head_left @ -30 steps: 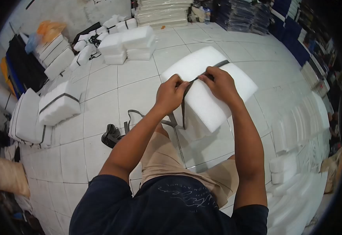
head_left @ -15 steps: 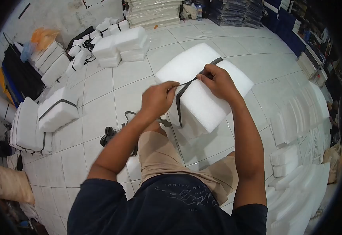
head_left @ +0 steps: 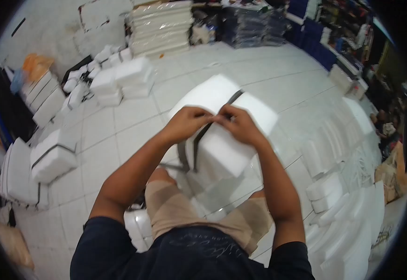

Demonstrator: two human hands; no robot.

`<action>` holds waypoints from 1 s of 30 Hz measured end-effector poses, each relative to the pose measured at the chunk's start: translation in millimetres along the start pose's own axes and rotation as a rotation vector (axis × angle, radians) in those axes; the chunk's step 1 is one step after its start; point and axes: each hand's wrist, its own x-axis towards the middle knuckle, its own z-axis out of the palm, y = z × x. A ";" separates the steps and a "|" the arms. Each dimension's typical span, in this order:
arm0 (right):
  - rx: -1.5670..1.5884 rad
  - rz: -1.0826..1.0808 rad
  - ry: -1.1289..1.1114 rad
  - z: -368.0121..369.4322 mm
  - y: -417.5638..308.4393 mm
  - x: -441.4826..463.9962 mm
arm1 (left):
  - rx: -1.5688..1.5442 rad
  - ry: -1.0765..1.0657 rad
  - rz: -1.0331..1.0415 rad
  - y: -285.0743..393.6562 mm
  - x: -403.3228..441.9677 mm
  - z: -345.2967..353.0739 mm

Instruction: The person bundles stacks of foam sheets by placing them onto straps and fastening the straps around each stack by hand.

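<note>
A thick white block of foam sheets (head_left: 222, 149) rests on the tiled floor in front of my knees. Around it runs a dark strap (head_left: 235, 97), crossing the top and hanging down the near side. My left hand (head_left: 189, 122) and my right hand (head_left: 239, 124) meet over the top of the block, fingertips close together. Both are closed in a pinch on the strap where it crosses the foam. The exact spot they grip is partly hidden by the fingers and blurred. A loose length of strap dangles below my left hand.
Strapped foam bundles (head_left: 54, 161) stand at the left, and more foam blocks (head_left: 122, 79) lie farther back. Tall wrapped stacks (head_left: 161, 28) line the back wall. Loose foam sheets (head_left: 348, 233) spread over the floor at the right.
My hands have come together over the block, where they were apart pulling the strap. A loose strap end now hangs below my left hand. The view has shifted.
</note>
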 end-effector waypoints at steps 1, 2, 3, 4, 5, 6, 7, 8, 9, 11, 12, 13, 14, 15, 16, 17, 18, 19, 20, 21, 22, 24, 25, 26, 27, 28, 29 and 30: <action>-0.107 0.012 -0.018 1.0 -5.1 5.1 | 0.068 0.052 0.025 -9.7 2.5 3.6; -0.198 -0.162 0.040 6.5 -3.7 9.3 | 0.125 0.143 0.141 -16.8 2.4 10.4; -0.229 -0.223 0.059 8.0 -4.9 13.6 | 0.154 0.173 0.137 -14.3 -0.4 11.2; -0.260 -0.117 0.038 8.6 -9.1 18.4 | 0.116 0.131 0.115 -13.2 -1.1 7.9; -0.176 -0.112 0.059 12.3 1.0 22.6 | -0.011 0.156 0.170 -24.6 3.3 10.0; -0.192 -0.140 0.073 14.7 5.3 26.5 | 0.031 0.178 0.150 -30.9 6.8 10.1; -0.201 -0.165 0.083 17.4 5.8 31.3 | 0.075 0.203 0.124 -35.9 8.5 9.8; -0.197 -0.172 0.078 19.6 5.7 37.7 | 0.088 0.199 0.138 -40.6 10.3 11.6; -0.198 -0.175 0.095 22.0 7.0 44.7 | 0.100 0.330 0.119 -43.8 13.2 16.7; 0.017 -0.024 0.009 25.4 16.9 52.9 | 0.104 0.416 0.112 -50.4 18.9 24.4; 0.114 -0.041 -0.006 26.4 26.2 56.6 | 0.063 0.511 0.137 -55.8 22.2 27.1; 0.208 -0.059 -0.009 25.8 33.1 60.3 | 0.018 0.596 0.166 -59.5 27.3 30.1; 0.229 -0.055 -0.016 23.2 31.7 58.6 | -0.013 0.607 0.174 -60.1 30.5 31.5; 0.253 -0.058 -0.027 20.4 29.8 56.3 | -0.043 0.624 0.180 -60.4 29.9 31.4; 0.219 -0.071 -0.014 19.1 31.6 54.9 | -0.045 0.583 0.171 -62.4 29.2 28.7; 0.179 -0.094 -0.015 19.2 32.0 52.7 | -0.052 0.560 0.166 -63.9 29.5 27.9; 0.154 -0.083 -0.006 19.2 29.6 52.2 | -0.063 0.548 0.187 -64.4 32.8 30.4; 0.141 -0.075 -0.003 20.1 28.1 51.7 | -0.155 0.557 0.159 -65.7 33.4 31.1; 0.116 -0.081 0.024 22.0 28.1 50.3 | -0.237 0.563 0.124 -68.3 31.0 29.4; 0.125 -0.081 0.038 25.5 27.5 49.8 | -0.224 0.552 0.125 -69.3 28.1 26.8; 0.082 -0.112 0.037 28.6 26.5 50.3 | -0.181 0.578 0.153 -68.6 26.6 26.2; 0.008 -0.165 0.055 34.5 35.0 55.2 | -0.065 0.618 0.216 -67.2 28.1 29.7; -0.023 -0.138 0.018 34.1 35.0 51.8 | -0.004 0.630 0.256 -67.9 30.5 32.8; -0.141 -0.217 0.024 31.8 34.2 48.1 | -0.110 0.597 0.209 -70.7 33.6 32.2; -0.150 -0.186 0.044 27.9 25.7 39.8 | -0.199 0.568 0.151 -72.1 33.9 30.2; -0.179 -0.209 0.061 28.4 26.1 39.3 | -0.201 0.532 0.159 -68.5 33.5 31.6; -0.184 -0.192 0.083 29.2 26.4 41.0 | -0.165 0.540 0.178 -65.3 31.7 29.9; -0.196 -0.210 0.077 30.2 27.0 42.3 | -0.128 0.554 0.193 -63.0 30.1 28.2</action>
